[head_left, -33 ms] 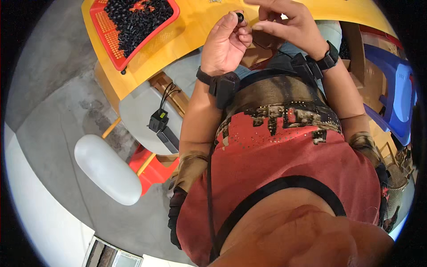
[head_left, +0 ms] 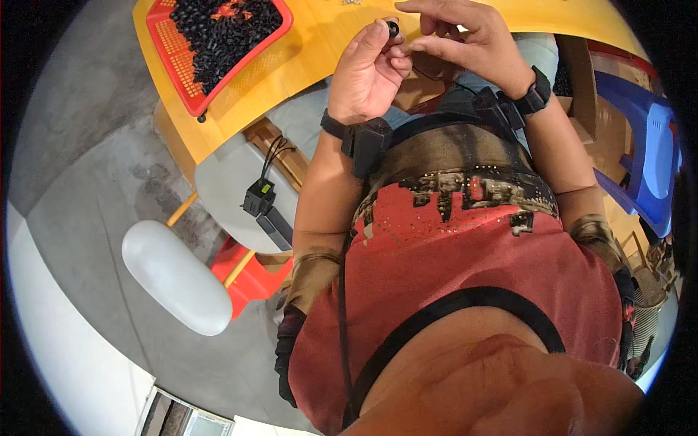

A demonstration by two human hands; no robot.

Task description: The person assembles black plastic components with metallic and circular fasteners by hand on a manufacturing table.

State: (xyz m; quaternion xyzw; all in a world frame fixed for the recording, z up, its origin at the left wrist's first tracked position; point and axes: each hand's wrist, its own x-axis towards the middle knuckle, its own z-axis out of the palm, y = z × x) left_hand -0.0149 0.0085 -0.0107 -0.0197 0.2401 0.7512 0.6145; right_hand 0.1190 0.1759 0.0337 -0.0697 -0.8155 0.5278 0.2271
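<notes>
Over the near edge of the yellow table (head_left: pixel 320 43), my left hand (head_left: pixel 369 76) is palm up. Its thumb and fingers pinch a small round black part (head_left: pixel 393 29), apparently plastic, mostly covered by the fingers. My right hand (head_left: pixel 480 47) hovers just to the right, its thumb and index finger apart. Its thumb tip is close to the left fingertips; I cannot tell whether they touch. Nothing shows in the right hand. To the left on the table stands a red plastic basket (head_left: pixel 190 109), which holds a heap of small black parts (head_left: pixel 225 47).
Small shiny pieces (head_left: pixel 350 2) lie at the table's far edge. A grey round stool (head_left: pixel 218 182) at my left bears a black device (head_left: pixel 260 198) with cables. Beyond it is a white-padded seat (head_left: pixel 177 276). A blue plastic chair (head_left: pixel 651 160) stands at my right.
My right hand has shifted slightly left and down, closer to the left fingertips. The left hand keeps its hold on the black part.
</notes>
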